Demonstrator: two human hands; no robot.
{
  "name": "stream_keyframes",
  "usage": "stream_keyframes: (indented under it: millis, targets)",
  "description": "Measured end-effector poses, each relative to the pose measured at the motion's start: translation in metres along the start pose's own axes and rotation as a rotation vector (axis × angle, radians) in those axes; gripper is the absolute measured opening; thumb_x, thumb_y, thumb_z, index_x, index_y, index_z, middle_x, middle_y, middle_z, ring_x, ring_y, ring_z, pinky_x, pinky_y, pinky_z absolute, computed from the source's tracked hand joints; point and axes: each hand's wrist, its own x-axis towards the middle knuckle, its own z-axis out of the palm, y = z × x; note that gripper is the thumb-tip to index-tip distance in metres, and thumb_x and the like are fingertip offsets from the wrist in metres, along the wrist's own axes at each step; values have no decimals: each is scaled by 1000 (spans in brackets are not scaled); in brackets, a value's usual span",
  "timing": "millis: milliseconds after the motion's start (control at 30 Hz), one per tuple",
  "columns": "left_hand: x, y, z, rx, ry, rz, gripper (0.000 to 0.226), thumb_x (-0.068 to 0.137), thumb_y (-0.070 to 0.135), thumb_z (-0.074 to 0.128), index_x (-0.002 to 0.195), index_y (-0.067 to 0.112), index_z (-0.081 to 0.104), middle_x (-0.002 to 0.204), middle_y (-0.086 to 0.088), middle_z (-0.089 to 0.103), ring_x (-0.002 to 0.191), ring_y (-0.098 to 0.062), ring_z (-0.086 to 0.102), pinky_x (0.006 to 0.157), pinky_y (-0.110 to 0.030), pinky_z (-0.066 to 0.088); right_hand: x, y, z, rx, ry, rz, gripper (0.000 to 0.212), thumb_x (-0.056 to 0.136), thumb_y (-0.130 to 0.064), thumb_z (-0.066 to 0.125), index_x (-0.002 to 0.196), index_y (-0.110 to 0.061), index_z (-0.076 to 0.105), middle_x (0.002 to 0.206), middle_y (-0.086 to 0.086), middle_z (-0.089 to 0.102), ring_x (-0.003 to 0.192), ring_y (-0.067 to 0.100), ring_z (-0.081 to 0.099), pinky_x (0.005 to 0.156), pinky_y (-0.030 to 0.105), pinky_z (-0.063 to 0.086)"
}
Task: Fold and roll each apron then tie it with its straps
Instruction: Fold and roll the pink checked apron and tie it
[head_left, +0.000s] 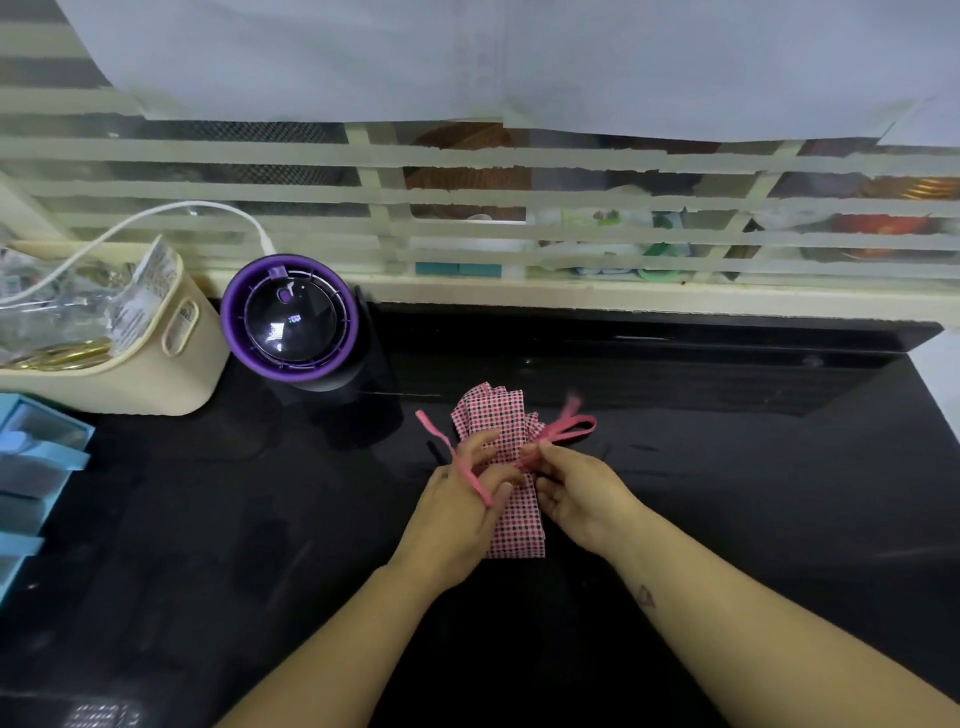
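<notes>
A pink checked apron (511, 525), folded into a narrow bundle, lies lengthwise on the black counter (727, 493). My left hand (457, 499) rests on its left side with one pink strap (447, 447) running across the fingers and trailing up to the left. My right hand (576, 493) pinches the other pink strap (569, 428) at the bundle's middle; that strap loops out to the upper right. Both hands hide the middle of the bundle.
A purple-rimmed round appliance (291, 325) stands to the upper left, with a cream basket (130, 364) full of packets beside it. Light blue boxes (31, 478) sit at the left edge. A taped glass cabinet front (519, 234) runs behind the counter.
</notes>
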Motion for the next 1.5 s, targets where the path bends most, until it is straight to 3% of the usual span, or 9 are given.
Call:
stream_keyframes:
  millis: [233, 433, 567, 667, 767, 900, 1200, 1400, 1500]
  targets:
    - [-7, -15, 1, -54, 90, -264, 31, 101, 27, 36, 96, 28, 66, 113, 15, 46, 107, -5, 44, 100, -25, 33, 2, -3, -16, 365, 129, 11, 33, 102, -12, 37, 79, 0, 57, 85, 14, 65, 79, 23, 64, 65, 29, 51]
    - [6, 1, -14, -394, 79, -330, 28, 103, 28, 31, 104, 29, 58, 94, 12, 59, 77, 4, 57, 71, -9, 43, -1, -9, -20, -233, -39, -252, 35, 102, -17, 34, 81, -4, 58, 83, 12, 70, 80, 23, 67, 74, 29, 53]
    - [14, 3, -25, -213, -66, -397, 36, 102, 35, 35, 91, 18, 64, 80, 4, 62, 75, -8, 60, 74, -26, 50, -6, -10, -22, -719, -90, -411, 30, 101, -16, 38, 86, -14, 64, 88, -1, 69, 85, 9, 65, 76, 19, 52]
    - [21, 10, -35, -113, -55, -369, 43, 101, 39, 37, 70, 16, 55, 64, 3, 55, 58, -10, 51, 55, -20, 39, -11, -9, -20, -856, -134, -448, 28, 100, -18, 41, 88, -29, 64, 91, -11, 68, 86, -3, 63, 77, 12, 49]
    - [28, 22, -32, -341, -11, -315, 47, 100, 38, 41, 61, 16, 55, 77, 2, 67, 73, -10, 62, 67, -14, 44, -13, -10, -19, -907, -179, -473, 29, 100, -18, 42, 86, -33, 62, 90, -16, 66, 85, -9, 62, 75, 8, 47]
    - [35, 29, -14, -659, -31, -366, 42, 101, 32, 40, 72, 15, 65, 85, 0, 72, 85, -11, 67, 78, -21, 51, -7, -9, -23, -989, -160, -457, 28, 101, -20, 41, 90, -13, 66, 94, 5, 68, 90, 20, 64, 83, 32, 53]
    - [38, 24, 0, -151, -161, -204, 26, 91, 22, 61, 116, 23, 59, 106, 12, 56, 92, 0, 55, 79, -14, 44, -2, -7, -31, -285, -46, -191, 32, 102, -14, 34, 91, 4, 59, 91, 18, 69, 85, 25, 69, 75, 31, 57]
    - [38, 27, 3, -149, -88, -218, 24, 96, 29, 52, 112, 17, 65, 107, 2, 67, 93, -12, 63, 85, -34, 53, -7, -25, -9, -1125, -139, -680, 26, 98, -20, 48, 80, -9, 63, 86, -4, 58, 78, 6, 55, 72, 23, 46]
    - [37, 27, 2, -177, -85, -211, 25, 99, 25, 46, 105, 13, 67, 102, -1, 67, 88, -12, 63, 83, -31, 53, -2, -39, -5, -1119, -269, -539, 24, 99, -9, 38, 105, -18, 59, 95, -9, 58, 79, 1, 53, 70, 16, 43]
